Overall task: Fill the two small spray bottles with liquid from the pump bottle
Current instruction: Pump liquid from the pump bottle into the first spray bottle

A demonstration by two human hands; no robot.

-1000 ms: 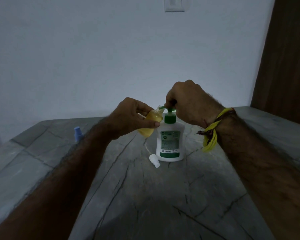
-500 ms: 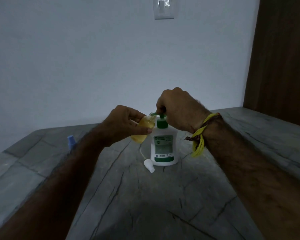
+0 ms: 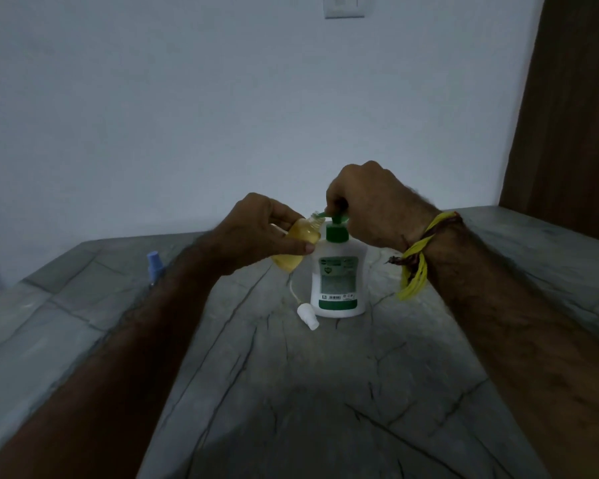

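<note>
Grey stone counter (image 3: 325, 392), wall switch (image 3: 343, 6), wooden door (image 3: 574, 115).

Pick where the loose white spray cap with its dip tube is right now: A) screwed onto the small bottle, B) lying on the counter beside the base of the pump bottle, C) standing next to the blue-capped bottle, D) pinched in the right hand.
B: the white spray cap lies on the counter at the foot of the pump bottle, while the left hand holds the small bottle open-necked at the spout.
</note>
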